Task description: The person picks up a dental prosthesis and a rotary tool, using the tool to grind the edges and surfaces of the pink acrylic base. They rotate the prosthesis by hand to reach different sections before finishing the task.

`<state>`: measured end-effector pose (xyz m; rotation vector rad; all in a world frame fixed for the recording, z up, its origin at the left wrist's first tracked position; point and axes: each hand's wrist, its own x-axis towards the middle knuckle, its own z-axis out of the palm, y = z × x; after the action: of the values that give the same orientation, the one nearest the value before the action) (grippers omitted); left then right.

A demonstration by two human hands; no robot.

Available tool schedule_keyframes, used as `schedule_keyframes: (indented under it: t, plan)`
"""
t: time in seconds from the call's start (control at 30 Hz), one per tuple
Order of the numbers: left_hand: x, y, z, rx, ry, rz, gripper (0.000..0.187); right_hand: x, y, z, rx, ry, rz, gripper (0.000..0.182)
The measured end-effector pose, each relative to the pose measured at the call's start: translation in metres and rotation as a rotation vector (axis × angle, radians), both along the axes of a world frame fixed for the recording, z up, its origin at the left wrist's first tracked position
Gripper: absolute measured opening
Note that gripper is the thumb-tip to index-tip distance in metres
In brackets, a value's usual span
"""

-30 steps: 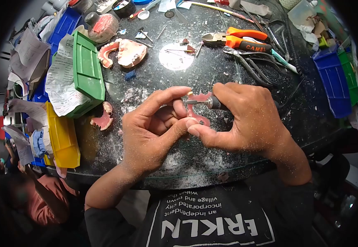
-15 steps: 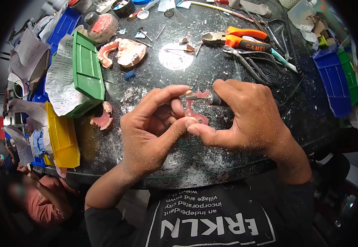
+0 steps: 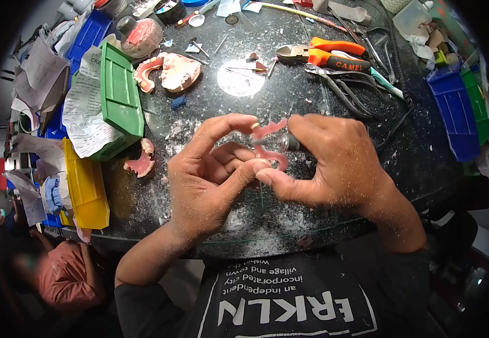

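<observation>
My left hand [image 3: 208, 172] pinches a pink denture plate [image 3: 271, 129] between thumb and forefinger. A pale tooth shows at its edge by the forefinger. My right hand [image 3: 334, 163] is wrapped round a rotary handpiece [image 3: 293, 142], whose bur points left into the curve of the plate, blurred at the tip. Both thumbs meet at the plate's lower end. White and pink dust speckles both hands. Another pink denture plate [image 3: 141, 160] with teeth lies left of my left hand.
On the left stand a green bin [image 3: 121, 98] with papers and a yellow bin [image 3: 84, 186]. A dental cast [image 3: 179, 72], orange-handled cutters [image 3: 334, 55] and black pliers [image 3: 343, 90] lie beyond my hands. Blue bins [image 3: 455, 107] flank the right; a person [image 3: 70, 276] sits lower left.
The denture plate has turned in my left fingers, showing more of its pink curve. The handpiece has shifted slightly down and the bur now looks blurred. The seated person's arm has lowered.
</observation>
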<state>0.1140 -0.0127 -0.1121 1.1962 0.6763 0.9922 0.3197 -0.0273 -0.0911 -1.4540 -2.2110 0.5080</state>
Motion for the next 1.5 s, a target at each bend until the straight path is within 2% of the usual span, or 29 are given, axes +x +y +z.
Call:
schedule_keyframes:
  t: [0.03, 0.13, 0.33, 0.73, 0.83, 0.93, 1.03, 1.13, 1.23, 1.5]
  plan:
    - [0.0, 0.0, 0.0, -0.017, -0.014, -0.001, 0.048, -0.002, -0.001, -0.002, 0.0, 0.047, 0.002, 0.064]
    - [-0.001, 0.001, -0.001, 0.007, -0.024, -0.012, 0.047, 0.003, 0.001, 0.004, -0.005, -0.01, -0.004, 0.049]
    - [-0.001, 0.001, 0.005, -0.012, 0.027, -0.03, 0.046, 0.002, -0.001, 0.003, -0.017, 0.018, -0.008, 0.047]
    - [0.001, -0.001, 0.005, -0.024, 0.014, -0.025, 0.047, -0.001, -0.002, 0.006, -0.036, -0.008, 0.009, 0.048]
    - [-0.002, 0.0, 0.007, 0.005, 0.11, -0.016, 0.047, 0.002, 0.001, 0.002, 0.024, -0.028, 0.001, 0.055]
    - [0.001, -0.001, 0.005, -0.024, 0.046, -0.007, 0.047, -0.002, -0.002, 0.0, -0.029, 0.042, 0.004, 0.048]
    - [-0.003, 0.0, 0.005, 0.023, 0.096, -0.003, 0.048, 0.002, 0.001, 0.002, 0.021, -0.019, -0.027, 0.049]
    - [0.0, 0.0, 0.003, 0.013, 0.045, 0.001, 0.048, -0.002, -0.001, -0.004, -0.002, 0.033, -0.043, 0.052]
    - [-0.003, 0.0, 0.009, 0.039, 0.128, -0.005, 0.048, 0.001, 0.002, 0.004, -0.017, -0.029, -0.07, 0.054]
    - [-0.001, 0.0, 0.007, 0.055, 0.115, 0.014, 0.048, -0.001, -0.001, 0.003, -0.012, -0.022, -0.059, 0.053]
